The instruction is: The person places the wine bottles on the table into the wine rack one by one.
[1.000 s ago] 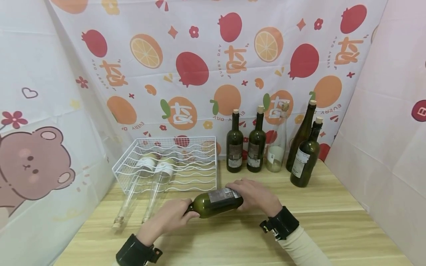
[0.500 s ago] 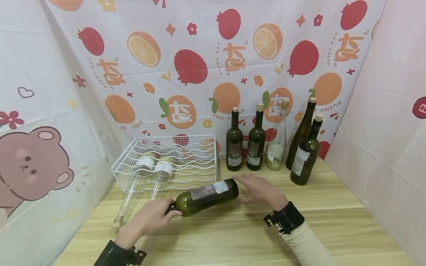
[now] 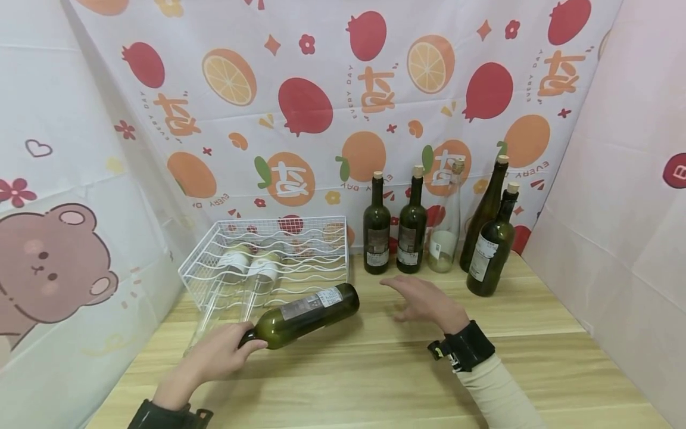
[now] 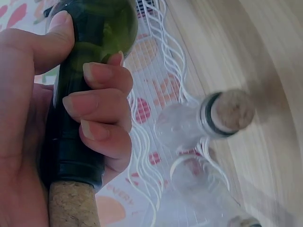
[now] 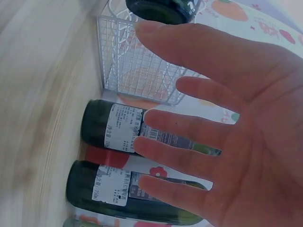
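Observation:
My left hand (image 3: 222,351) grips a green wine bottle (image 3: 300,319) by its neck, thumb along one side and fingers curled round the other. The bottle lies tilted in the air, its base pointing right and its label facing up. In the left wrist view its cork (image 4: 73,204) sticks out below the palm. Apart from the bottle's base, my right hand (image 3: 426,301) hovers over the table with fingers spread and nothing in them. Behind the held bottle stands a white wire wine rack (image 3: 316,280), with two clear corked bottles (image 3: 264,268) lying in its left part.
Along the back stand two green bottles (image 3: 377,238), a clear bottle (image 3: 443,238), a tall dark bottle (image 3: 482,220) and another labelled green bottle (image 3: 490,256), all corked. Printed cloth (image 3: 321,53) hangs behind the wooden table (image 3: 375,381) and at both sides.
My left hand has carried the green wine bottle leftward, toward the front of the rack. The right hand has come off the bottle's base and drawn slightly right.

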Demonstrator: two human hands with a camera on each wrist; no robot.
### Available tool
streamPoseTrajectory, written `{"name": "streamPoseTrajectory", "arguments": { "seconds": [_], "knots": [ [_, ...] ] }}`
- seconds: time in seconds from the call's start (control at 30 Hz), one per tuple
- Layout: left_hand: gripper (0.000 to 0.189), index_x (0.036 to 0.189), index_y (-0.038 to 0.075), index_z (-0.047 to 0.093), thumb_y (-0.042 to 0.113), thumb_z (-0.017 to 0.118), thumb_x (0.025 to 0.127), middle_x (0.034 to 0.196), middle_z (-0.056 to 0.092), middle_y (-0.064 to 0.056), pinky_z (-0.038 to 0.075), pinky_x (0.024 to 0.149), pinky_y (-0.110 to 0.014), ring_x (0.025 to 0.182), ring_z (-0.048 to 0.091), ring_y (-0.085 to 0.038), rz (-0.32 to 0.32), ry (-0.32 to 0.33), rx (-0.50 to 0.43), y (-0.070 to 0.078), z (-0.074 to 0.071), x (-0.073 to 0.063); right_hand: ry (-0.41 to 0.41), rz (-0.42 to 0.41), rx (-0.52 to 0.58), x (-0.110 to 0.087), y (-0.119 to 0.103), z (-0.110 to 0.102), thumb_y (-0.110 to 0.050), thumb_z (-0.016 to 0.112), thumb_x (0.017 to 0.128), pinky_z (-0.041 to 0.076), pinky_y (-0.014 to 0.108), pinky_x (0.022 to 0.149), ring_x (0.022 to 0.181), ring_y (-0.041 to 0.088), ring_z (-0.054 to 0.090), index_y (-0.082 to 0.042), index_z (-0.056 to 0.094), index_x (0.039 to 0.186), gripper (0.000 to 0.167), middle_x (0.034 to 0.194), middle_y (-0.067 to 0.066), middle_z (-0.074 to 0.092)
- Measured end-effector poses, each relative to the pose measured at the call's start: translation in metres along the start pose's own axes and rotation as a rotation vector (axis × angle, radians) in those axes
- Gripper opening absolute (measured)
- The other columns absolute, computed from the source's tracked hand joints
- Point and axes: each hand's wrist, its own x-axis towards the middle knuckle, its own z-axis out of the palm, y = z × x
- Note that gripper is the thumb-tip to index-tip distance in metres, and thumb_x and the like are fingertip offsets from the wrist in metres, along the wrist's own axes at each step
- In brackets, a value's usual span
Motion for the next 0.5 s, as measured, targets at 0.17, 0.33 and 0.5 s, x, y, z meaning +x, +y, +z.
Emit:
{"name": "streamPoseTrajectory", "arguments": {
  "seconds": [0.17, 0.33, 0.5],
  "knots": [
    [0.028, 0.086, 0.019, 0.060, 0.044, 0.067, 0.098, 0.068, 0.049, 0.011, 0.036, 0.058, -0.025, 0.061, 0.042, -0.003, -0.054, -0.001, 0.000, -0.009, -0.003, -0.002, -0.011, 0.010, 0.005, -0.001, 0.001, -0.001, -0.021, 0.087, 0.083, 0.048, 0.056, 0.109, 0.136, 0.038, 0.056, -0.009, 0.050, 0.151, 0.078, 0.149, 0.017, 0.056],
    [0.030, 0.083, 0.018, 0.058, 0.042, 0.066, 0.099, 0.066, 0.050, 0.010, 0.037, 0.056, -0.023, 0.057, 0.043, -0.003, -0.059, 0.006, -0.038, -0.016, 0.000, 0.002, -0.016, 0.021, -0.003, -0.001, 0.001, -0.001, -0.022, 0.087, 0.083, 0.049, 0.055, 0.108, 0.136, 0.037, 0.056, -0.009, 0.051, 0.150, 0.077, 0.148, 0.016, 0.057],
    [0.030, 0.084, 0.018, 0.058, 0.042, 0.067, 0.099, 0.064, 0.050, 0.011, 0.037, 0.056, -0.024, 0.057, 0.044, -0.004, -0.034, 0.048, 0.017, -0.020, 0.006, 0.008, -0.019, 0.025, -0.004, -0.001, -0.002, -0.002, -0.023, 0.086, 0.083, 0.050, 0.053, 0.107, 0.136, 0.035, 0.056, -0.010, 0.052, 0.149, 0.076, 0.149, 0.015, 0.058]
  ]
}}
